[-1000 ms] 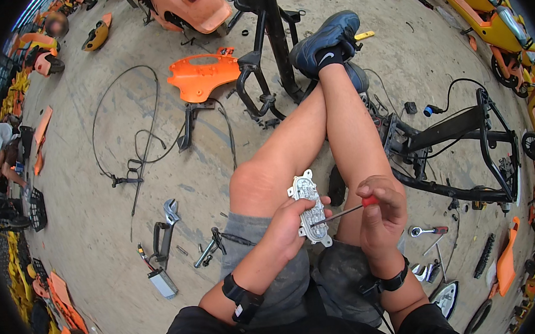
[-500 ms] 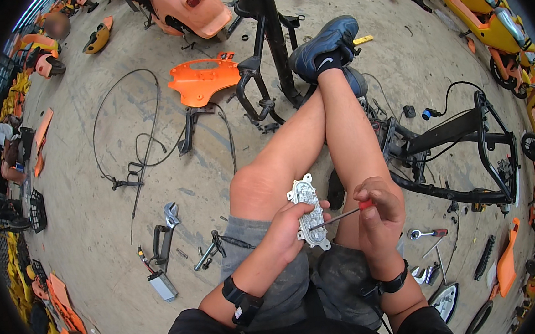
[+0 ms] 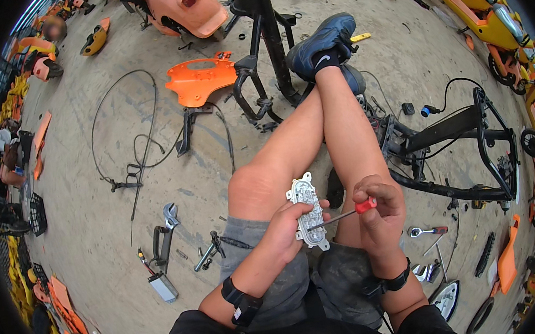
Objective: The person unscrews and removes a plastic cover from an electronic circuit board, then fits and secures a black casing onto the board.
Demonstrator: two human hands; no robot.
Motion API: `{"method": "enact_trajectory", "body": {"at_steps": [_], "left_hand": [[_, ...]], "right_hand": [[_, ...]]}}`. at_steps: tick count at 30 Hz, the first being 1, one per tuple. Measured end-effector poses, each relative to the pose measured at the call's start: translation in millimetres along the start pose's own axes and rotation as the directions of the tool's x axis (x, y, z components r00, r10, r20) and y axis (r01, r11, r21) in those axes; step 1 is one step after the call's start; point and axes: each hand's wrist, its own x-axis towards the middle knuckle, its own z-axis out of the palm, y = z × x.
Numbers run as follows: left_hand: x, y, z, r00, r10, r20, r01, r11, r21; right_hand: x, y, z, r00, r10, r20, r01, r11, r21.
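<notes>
My left hand [image 3: 290,228] grips a white oblong lamp unit [image 3: 309,209] with mounting tabs at its ends, thumb across its face. It is held above my lap, beside my bent left knee. In my right hand [image 3: 381,214] is a screwdriver [image 3: 363,206] with a red handle, pinched between thumb and fingers. Its thin shaft slants left and down, and the tip meets the lower part of the lamp's face. Whether a screw sits under the tip is too small to tell.
An adjustable wrench [image 3: 170,217], a silver box with wires [image 3: 162,287] and an orange panel [image 3: 200,82] lie on the left floor. On the right are a black frame [image 3: 485,143], a ratchet [image 3: 428,231] and yellow scooters [image 3: 477,0]. Another person [image 3: 7,153] sits far left.
More of the red handle shows now between my right fingers, which have shifted slightly around it. The lamp unit stays in nearly the same place, with the tip still on its face.
</notes>
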Motion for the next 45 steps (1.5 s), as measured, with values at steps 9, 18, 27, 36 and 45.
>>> {"method": "enact_trajectory", "body": {"at_steps": [9, 18, 27, 36, 45], "left_hand": [[-4, 2, 6, 0.999, -0.002, 0.048, 0.000, 1.000, 0.030], [-4, 3, 4, 0.997, 0.008, 0.080, -0.006, 1.000, -0.024], [-7, 7, 5, 0.980, -0.015, 0.199, 0.020, 1.000, -0.020], [-10, 9, 9, 0.969, -0.042, 0.243, 0.051, 0.998, -0.032], [-9, 9, 7, 0.976, -0.090, 0.197, 0.089, 0.996, 0.013]], "right_hand": [[2, 7, 4, 0.974, -0.227, -0.003, 0.220, 0.945, -0.242], [-6, -7, 9, 0.998, 0.009, 0.063, -0.014, 0.997, 0.082], [-2, -5, 8, 0.977, -0.211, -0.018, 0.204, 0.961, -0.189], [-8, -12, 5, 0.987, -0.145, 0.062, 0.157, 0.944, -0.291], [-2, -13, -4, 0.997, -0.070, -0.030, 0.066, 0.990, -0.125]]}}
